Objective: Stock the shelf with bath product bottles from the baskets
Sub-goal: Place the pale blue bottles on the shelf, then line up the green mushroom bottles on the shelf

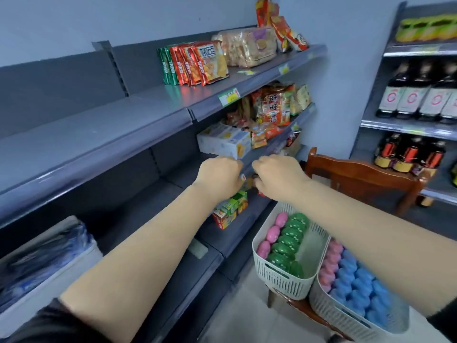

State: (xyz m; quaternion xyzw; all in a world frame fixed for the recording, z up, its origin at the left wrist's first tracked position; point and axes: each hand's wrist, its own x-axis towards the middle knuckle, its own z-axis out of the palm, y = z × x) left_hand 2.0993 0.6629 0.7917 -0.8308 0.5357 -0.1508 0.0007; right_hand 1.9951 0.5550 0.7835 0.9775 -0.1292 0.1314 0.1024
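Grey shelf (222,241): both hands, left hand (220,173) & right hand (277,174), at small boxes (230,210); fingers curled under, grip can't tell.

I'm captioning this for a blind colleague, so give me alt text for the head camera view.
Both hands, left and right, reach with curled fingers to small packets at a grey shelf edge. Two white baskets of pink, green and blue bottles sit on a wooden chair at lower right. Snack packs fill upper shelves.
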